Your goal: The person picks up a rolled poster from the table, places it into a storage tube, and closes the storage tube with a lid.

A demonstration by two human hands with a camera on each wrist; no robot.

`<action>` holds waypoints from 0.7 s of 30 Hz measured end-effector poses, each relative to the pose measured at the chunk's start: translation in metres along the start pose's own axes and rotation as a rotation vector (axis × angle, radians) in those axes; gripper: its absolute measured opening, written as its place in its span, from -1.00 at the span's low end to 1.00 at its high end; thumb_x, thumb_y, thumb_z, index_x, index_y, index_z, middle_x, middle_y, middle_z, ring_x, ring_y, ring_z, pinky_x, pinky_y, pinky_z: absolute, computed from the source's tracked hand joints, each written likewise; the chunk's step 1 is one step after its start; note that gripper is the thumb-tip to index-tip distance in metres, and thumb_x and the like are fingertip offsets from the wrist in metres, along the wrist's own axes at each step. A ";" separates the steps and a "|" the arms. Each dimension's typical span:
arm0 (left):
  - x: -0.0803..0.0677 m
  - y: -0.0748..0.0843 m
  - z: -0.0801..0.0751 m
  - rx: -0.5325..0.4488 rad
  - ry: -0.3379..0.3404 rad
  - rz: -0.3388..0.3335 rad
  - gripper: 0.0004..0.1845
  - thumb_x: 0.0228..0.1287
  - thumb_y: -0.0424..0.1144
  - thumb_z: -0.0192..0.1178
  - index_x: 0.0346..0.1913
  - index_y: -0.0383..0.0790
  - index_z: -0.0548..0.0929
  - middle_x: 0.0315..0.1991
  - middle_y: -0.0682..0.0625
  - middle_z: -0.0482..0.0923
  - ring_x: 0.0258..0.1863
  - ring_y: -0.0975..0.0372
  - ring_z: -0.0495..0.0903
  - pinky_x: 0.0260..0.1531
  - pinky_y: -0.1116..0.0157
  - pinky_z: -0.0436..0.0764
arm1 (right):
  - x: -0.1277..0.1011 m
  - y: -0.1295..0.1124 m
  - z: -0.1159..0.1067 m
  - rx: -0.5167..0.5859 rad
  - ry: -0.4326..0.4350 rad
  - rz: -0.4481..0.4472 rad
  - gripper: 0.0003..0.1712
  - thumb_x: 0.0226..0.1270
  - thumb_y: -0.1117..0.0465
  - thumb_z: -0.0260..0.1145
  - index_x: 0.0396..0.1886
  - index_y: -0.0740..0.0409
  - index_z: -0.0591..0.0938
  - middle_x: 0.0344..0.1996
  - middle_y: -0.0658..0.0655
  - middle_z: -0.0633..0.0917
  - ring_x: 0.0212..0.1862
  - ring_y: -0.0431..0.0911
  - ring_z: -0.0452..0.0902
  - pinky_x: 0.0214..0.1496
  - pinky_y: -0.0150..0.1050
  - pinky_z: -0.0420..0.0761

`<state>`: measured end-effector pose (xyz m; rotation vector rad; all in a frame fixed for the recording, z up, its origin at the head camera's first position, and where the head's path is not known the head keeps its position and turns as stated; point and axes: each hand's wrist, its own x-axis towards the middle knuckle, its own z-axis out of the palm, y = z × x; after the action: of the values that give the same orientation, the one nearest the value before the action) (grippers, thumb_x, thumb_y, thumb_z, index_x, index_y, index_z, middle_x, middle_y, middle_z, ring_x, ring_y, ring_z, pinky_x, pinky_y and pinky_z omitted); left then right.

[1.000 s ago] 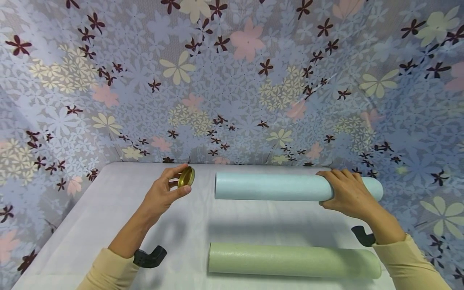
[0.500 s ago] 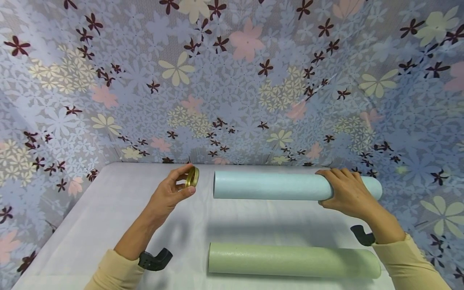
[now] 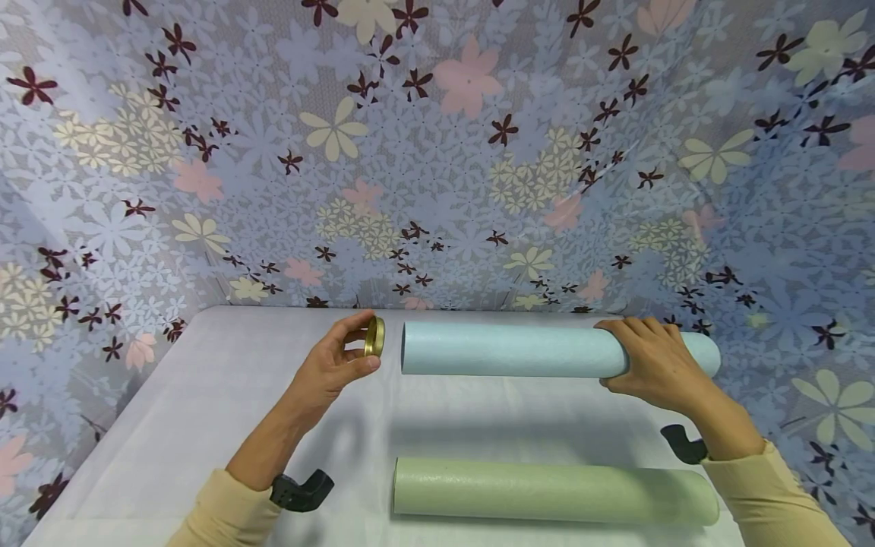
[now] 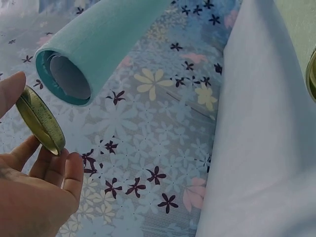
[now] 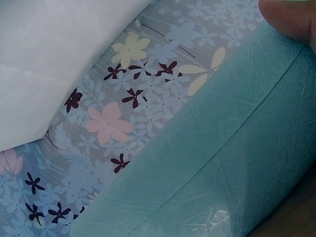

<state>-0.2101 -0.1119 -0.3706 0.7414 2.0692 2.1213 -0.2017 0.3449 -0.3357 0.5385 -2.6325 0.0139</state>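
Note:
My left hand (image 3: 335,365) pinches a round gold metal lid (image 3: 374,336) by its edge between thumb and fingers. The lid stands on edge, a small gap left of the open end of a light blue cardboard tube (image 3: 506,349). In the left wrist view a pale rolled sheet (image 4: 70,76) shows inside the mouth of that tube. With my right hand (image 3: 652,361) I grip the blue tube near its right end, holding it level above the table. The right wrist view shows the tube's textured wrap with a long seam.
A light green tube (image 3: 547,492) lies on the white-covered table (image 3: 164,425) nearer to me, with a gold-rimmed end (image 4: 312,76) at the edge of the left wrist view. Behind the table hangs a floral curtain (image 3: 424,152).
My left hand has moved right with the lid, bringing it closer to the blue tube's open end, and the lid has turned more edge-on. The right hand and tube have barely shifted.

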 end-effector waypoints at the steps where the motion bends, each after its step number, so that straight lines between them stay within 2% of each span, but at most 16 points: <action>1: 0.001 0.000 0.001 -0.003 -0.003 -0.001 -0.25 0.26 -0.35 0.19 0.44 -0.22 0.08 0.29 -0.21 0.13 0.05 0.17 0.41 -0.08 0.44 0.56 | 0.000 0.000 0.000 0.002 -0.001 0.001 -0.11 -0.37 0.04 0.60 0.10 0.06 0.46 -0.04 0.27 0.61 -0.02 0.23 0.44 -0.11 0.17 0.30; 11: 0.005 -0.004 0.012 -0.063 -0.027 -0.021 -0.25 0.23 -0.34 0.22 0.43 -0.14 0.11 0.28 -0.14 0.17 0.11 0.14 0.41 -0.03 0.40 0.57 | -0.001 0.000 0.000 0.005 -0.023 0.019 -0.09 -0.37 0.03 0.61 0.12 0.06 0.45 -0.01 0.28 0.60 0.03 0.26 0.42 -0.05 0.21 0.29; 21: 0.006 -0.007 0.022 -0.097 -0.009 -0.045 -0.25 0.23 -0.30 0.24 0.43 -0.11 0.13 0.29 -0.14 0.19 0.18 0.09 0.40 -0.01 0.38 0.56 | -0.002 -0.001 -0.001 0.011 -0.020 0.018 -0.09 -0.38 0.04 0.62 0.12 0.06 0.46 -0.01 0.28 0.60 0.02 0.26 0.42 -0.05 0.20 0.29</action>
<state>-0.2087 -0.0884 -0.3759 0.6852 1.9437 2.1718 -0.1991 0.3444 -0.3358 0.5214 -2.6584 0.0283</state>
